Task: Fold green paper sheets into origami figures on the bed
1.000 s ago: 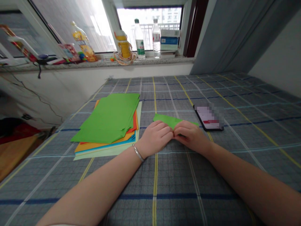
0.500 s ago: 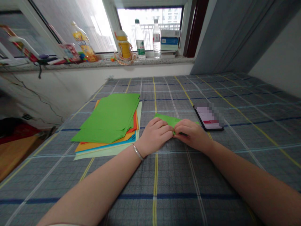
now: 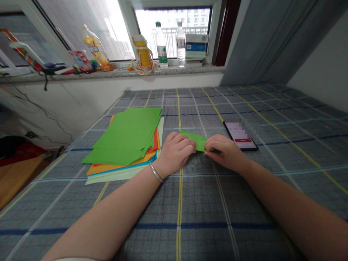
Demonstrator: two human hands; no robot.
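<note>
A small piece of green paper (image 3: 200,143), folded as far as its edges show, lies low over the checked cloth between my two hands. My left hand (image 3: 178,150) has its fingers curled on the paper's left part, and a silver bangle circles that wrist. Thumb and fingers of my right hand (image 3: 224,150) pinch the paper's right end. Much of the paper is covered by my fingers. Left of my hands lies a stack of coloured sheets (image 3: 127,132), green on top with orange, blue and pale green below.
A phone (image 3: 239,136) with its screen lit lies right of my right hand. The grey checked cloth (image 3: 201,210) spreads under everything. On the windowsill (image 3: 114,75) behind stand bottles, a yellow cup (image 3: 145,56) and boxes (image 3: 195,47).
My hands have moved slightly apart along the green paper's near edge, the left one going left and the right one right. More of the paper shows between them.
</note>
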